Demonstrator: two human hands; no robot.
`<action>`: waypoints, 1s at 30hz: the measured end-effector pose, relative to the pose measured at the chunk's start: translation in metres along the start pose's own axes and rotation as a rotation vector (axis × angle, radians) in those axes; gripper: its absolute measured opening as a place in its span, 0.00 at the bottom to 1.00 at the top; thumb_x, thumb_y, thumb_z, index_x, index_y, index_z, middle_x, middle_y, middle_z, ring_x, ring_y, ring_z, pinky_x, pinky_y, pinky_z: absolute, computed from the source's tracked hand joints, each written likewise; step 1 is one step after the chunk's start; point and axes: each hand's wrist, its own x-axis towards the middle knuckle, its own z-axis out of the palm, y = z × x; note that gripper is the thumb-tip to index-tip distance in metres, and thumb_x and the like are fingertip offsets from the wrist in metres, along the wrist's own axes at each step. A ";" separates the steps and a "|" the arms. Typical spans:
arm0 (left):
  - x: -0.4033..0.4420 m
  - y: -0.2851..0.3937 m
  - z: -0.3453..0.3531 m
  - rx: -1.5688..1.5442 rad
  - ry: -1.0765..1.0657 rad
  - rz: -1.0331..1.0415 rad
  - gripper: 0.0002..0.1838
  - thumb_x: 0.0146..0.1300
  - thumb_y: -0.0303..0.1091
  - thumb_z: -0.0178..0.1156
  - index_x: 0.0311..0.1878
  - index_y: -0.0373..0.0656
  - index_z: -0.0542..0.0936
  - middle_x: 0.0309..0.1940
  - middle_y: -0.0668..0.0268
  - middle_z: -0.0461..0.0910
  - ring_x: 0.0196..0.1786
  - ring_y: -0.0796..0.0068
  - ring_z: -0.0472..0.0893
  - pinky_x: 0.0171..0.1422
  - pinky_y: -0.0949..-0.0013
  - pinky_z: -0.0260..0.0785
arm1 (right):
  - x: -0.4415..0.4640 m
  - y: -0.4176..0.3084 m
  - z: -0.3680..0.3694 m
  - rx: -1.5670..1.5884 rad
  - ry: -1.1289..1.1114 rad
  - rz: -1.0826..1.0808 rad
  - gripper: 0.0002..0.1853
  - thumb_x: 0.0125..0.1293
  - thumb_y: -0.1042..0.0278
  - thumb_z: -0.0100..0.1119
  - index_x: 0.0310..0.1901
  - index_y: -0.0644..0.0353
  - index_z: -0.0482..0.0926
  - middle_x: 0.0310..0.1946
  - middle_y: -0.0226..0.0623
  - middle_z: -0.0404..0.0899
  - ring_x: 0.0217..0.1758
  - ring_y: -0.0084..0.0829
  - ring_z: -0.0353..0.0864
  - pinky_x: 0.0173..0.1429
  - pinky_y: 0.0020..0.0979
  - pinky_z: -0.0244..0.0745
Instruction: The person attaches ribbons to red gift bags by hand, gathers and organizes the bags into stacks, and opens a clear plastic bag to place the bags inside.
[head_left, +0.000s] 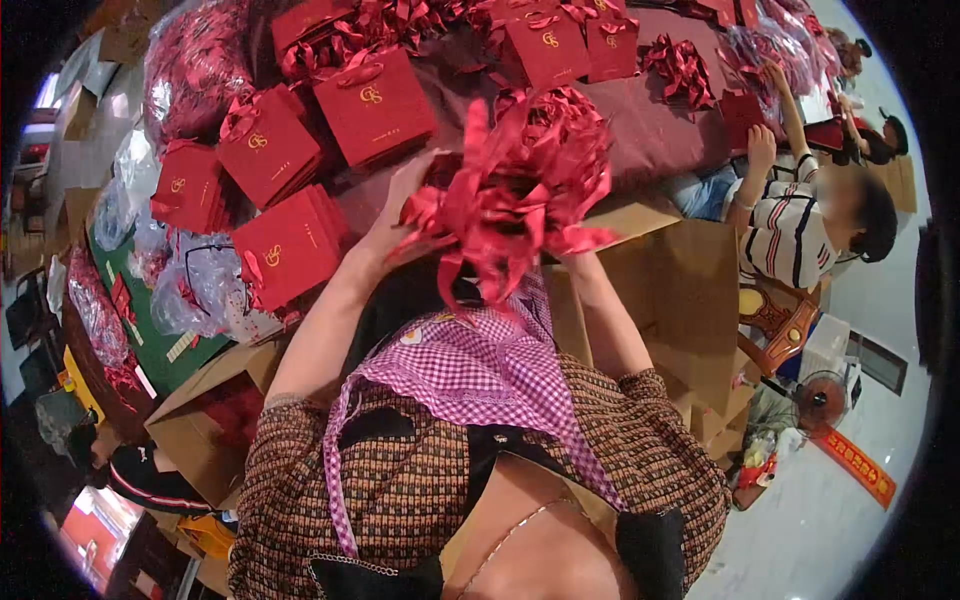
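A large tangled bundle of glossy red ribbons point(530, 185) is held up in front of my chest, between both hands. My left hand point(395, 225) is closed on its left side, with the fingers partly covered by loops. At the lower right of the bundle, my right hand point(578, 262) grips it from beneath, mostly hidden behind hanging ribbon. Some loops look smeared by motion. Just beyond my left hand stand red paper gift bags point(375, 108) with gold lettering and ribbon handles; another stack of red bags point(290, 245) lies nearer my left forearm.
Dark red cloth point(650, 140) covers the table, which also bears more ribbon heaps point(680, 72) and bags. Open cardboard boxes point(670, 300) stand close at my right and left. A plastic sack of ribbons point(197, 70) is at the far left. A co-worker in a striped shirt point(790, 235) handles bags at right.
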 end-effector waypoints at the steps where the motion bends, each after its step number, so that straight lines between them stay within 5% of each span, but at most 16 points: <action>1: -0.014 -0.061 0.000 0.338 -0.072 0.013 0.56 0.43 0.42 0.74 0.72 0.46 0.50 0.69 0.58 0.55 0.73 0.58 0.52 0.75 0.57 0.44 | 0.006 -0.023 0.025 -0.251 -0.102 -0.020 0.28 0.64 0.64 0.56 0.64 0.58 0.61 0.60 0.35 0.67 0.60 0.33 0.70 0.64 0.36 0.67; 3: -0.039 -0.090 0.009 0.893 -0.217 -0.034 0.47 0.55 0.49 0.65 0.73 0.49 0.50 0.71 0.62 0.55 0.73 0.61 0.53 0.75 0.56 0.47 | 0.006 -0.027 0.037 -0.241 -0.059 0.221 0.26 0.65 0.65 0.54 0.64 0.58 0.62 0.58 0.35 0.69 0.59 0.30 0.71 0.63 0.35 0.68; 5: -0.017 -0.018 0.023 -0.961 0.228 -0.597 0.38 0.65 0.56 0.53 0.72 0.50 0.53 0.70 0.65 0.57 0.70 0.63 0.61 0.72 0.56 0.56 | 0.015 0.001 0.022 0.458 0.068 0.522 0.21 0.63 0.74 0.56 0.58 0.59 0.69 0.52 0.34 0.74 0.55 0.27 0.74 0.59 0.33 0.71; 8: -0.024 -0.040 0.014 -1.305 0.071 -0.677 0.31 0.68 0.56 0.47 0.67 0.47 0.62 0.62 0.64 0.69 0.62 0.65 0.72 0.67 0.59 0.64 | 0.015 -0.039 0.050 -0.202 -0.003 0.255 0.22 0.60 0.80 0.56 0.57 0.58 0.70 0.50 0.31 0.76 0.53 0.27 0.76 0.56 0.30 0.72; 9: -0.005 0.015 0.020 -1.093 0.125 -0.553 0.32 0.67 0.56 0.49 0.66 0.45 0.62 0.59 0.63 0.71 0.60 0.65 0.73 0.67 0.59 0.64 | 0.012 -0.022 0.033 -0.264 -0.067 0.214 0.24 0.58 0.79 0.59 0.58 0.58 0.70 0.51 0.32 0.76 0.52 0.28 0.76 0.55 0.30 0.73; 11: -0.037 -0.071 0.018 -0.078 0.060 -0.254 0.31 0.65 0.54 0.54 0.64 0.44 0.64 0.59 0.63 0.71 0.60 0.65 0.73 0.67 0.60 0.64 | 0.019 -0.003 0.013 -0.326 -0.140 0.169 0.26 0.55 0.78 0.62 0.58 0.58 0.69 0.51 0.33 0.76 0.52 0.28 0.76 0.55 0.30 0.73; 12: -0.010 0.029 0.020 -1.010 0.134 -0.523 0.32 0.62 0.50 0.59 0.64 0.44 0.64 0.59 0.64 0.70 0.60 0.65 0.72 0.67 0.61 0.64 | 0.017 -0.001 0.011 -0.377 -0.136 0.214 0.26 0.55 0.77 0.62 0.58 0.58 0.70 0.51 0.33 0.76 0.52 0.28 0.76 0.55 0.30 0.73; 15: -0.008 -0.002 0.031 -0.805 0.175 -0.318 0.30 0.62 0.49 0.58 0.63 0.44 0.66 0.58 0.65 0.71 0.59 0.67 0.73 0.65 0.62 0.66 | 0.028 0.002 0.006 -0.542 -0.144 0.324 0.26 0.55 0.75 0.63 0.57 0.59 0.70 0.50 0.34 0.76 0.52 0.28 0.76 0.54 0.30 0.73; 17: 0.000 -0.001 0.028 -1.115 0.126 -0.545 0.25 0.65 0.48 0.55 0.60 0.44 0.68 0.56 0.65 0.71 0.57 0.67 0.74 0.64 0.64 0.67 | 0.024 0.003 0.006 -0.646 -0.138 0.416 0.26 0.55 0.74 0.63 0.57 0.59 0.70 0.50 0.34 0.76 0.52 0.28 0.76 0.54 0.30 0.73; 18: 0.001 0.017 0.026 -1.113 0.180 -0.519 0.23 0.68 0.48 0.52 0.60 0.45 0.69 0.58 0.66 0.70 0.62 0.67 0.71 0.67 0.63 0.64 | 0.032 0.004 0.004 -0.703 -0.146 0.446 0.26 0.55 0.73 0.64 0.57 0.59 0.70 0.50 0.34 0.76 0.52 0.28 0.77 0.54 0.30 0.73; 20: -0.023 -0.042 0.029 -0.237 0.109 -0.222 0.26 0.70 0.50 0.47 0.64 0.46 0.65 0.63 0.65 0.67 0.67 0.66 0.66 0.71 0.61 0.57 | 0.033 0.008 0.005 -0.809 -0.144 0.524 0.26 0.54 0.72 0.64 0.56 0.59 0.70 0.50 0.35 0.77 0.51 0.28 0.77 0.54 0.30 0.73; 23: -0.040 -0.114 0.040 -0.601 0.186 -0.024 0.33 0.65 0.44 0.52 0.70 0.49 0.55 0.69 0.64 0.59 0.70 0.63 0.60 0.74 0.59 0.51 | 0.030 0.005 0.006 -0.975 -0.126 0.636 0.26 0.54 0.70 0.65 0.56 0.59 0.71 0.50 0.35 0.77 0.51 0.29 0.77 0.54 0.31 0.73; 24: -0.045 -0.090 0.035 -1.228 0.100 -0.112 0.30 0.62 0.39 0.56 0.67 0.47 0.62 0.65 0.64 0.65 0.67 0.61 0.65 0.72 0.59 0.55 | 0.026 0.005 0.005 -1.031 -0.116 0.677 0.26 0.54 0.69 0.65 0.56 0.59 0.71 0.50 0.35 0.77 0.51 0.29 0.77 0.54 0.31 0.73; 25: -0.032 -0.065 0.032 -1.230 0.099 -0.109 0.30 0.62 0.39 0.56 0.67 0.47 0.62 0.65 0.64 0.65 0.67 0.61 0.65 0.72 0.59 0.55 | 0.026 0.003 0.006 -1.089 -0.113 0.714 0.26 0.54 0.69 0.66 0.56 0.59 0.71 0.50 0.36 0.77 0.51 0.29 0.77 0.54 0.31 0.73; 27: 0.003 -0.008 0.036 0.123 0.315 -0.031 0.22 0.55 0.29 0.63 0.55 0.39 0.74 0.48 0.62 0.79 0.52 0.63 0.77 0.57 0.64 0.69 | 0.032 -0.047 0.039 -0.929 -0.020 0.676 0.26 0.55 0.63 0.65 0.56 0.59 0.72 0.49 0.36 0.78 0.49 0.28 0.78 0.55 0.30 0.72; 30: 0.027 0.045 0.034 -0.425 0.332 -0.653 0.23 0.53 0.27 0.65 0.53 0.36 0.74 0.42 0.58 0.80 0.41 0.69 0.81 0.46 0.65 0.74 | 0.032 -0.083 0.059 -0.150 0.218 0.604 0.29 0.56 0.58 0.66 0.56 0.66 0.72 0.47 0.39 0.79 0.45 0.31 0.80 0.56 0.33 0.72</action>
